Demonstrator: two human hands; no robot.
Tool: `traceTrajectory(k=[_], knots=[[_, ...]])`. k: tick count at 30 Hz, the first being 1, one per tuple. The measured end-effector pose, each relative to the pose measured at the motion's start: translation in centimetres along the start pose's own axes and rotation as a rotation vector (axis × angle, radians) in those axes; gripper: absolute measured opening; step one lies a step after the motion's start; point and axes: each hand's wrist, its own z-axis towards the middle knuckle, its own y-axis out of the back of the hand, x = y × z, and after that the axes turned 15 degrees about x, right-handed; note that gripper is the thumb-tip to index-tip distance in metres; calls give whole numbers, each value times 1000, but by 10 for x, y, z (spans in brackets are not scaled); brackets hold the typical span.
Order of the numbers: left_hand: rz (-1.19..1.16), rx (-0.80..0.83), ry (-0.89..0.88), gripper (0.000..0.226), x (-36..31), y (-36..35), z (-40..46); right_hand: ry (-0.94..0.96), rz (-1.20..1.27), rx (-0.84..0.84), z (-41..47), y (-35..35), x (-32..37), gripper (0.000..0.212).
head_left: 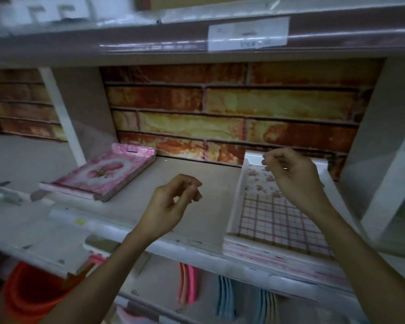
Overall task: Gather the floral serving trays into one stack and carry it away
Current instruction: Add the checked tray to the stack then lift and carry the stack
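Both hands hover empty over the shelf [197, 174], fingers loosely curled: the left hand [173, 202] above the bare middle, the right hand [292, 176] over the white tray [267, 206] topping the right stack [281, 256]. The pink trays [101, 174] lie well apart at the left. The right stack juts past the shelf lip; a careless tug could, I think, tip it onto the plates [225, 298] and orange tub [33, 298] below. The upper shelf [150, 40] hangs low, limiting the lift.
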Motion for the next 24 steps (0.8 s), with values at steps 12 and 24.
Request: traceTrajectory(k=[12,24], knots=[[89,65,5,13,98,135,-50,-18,-29,35,40,-157,52,12],[640,308,-34,30,238,255,-68,-202,165,87,88,-307,75,12]])
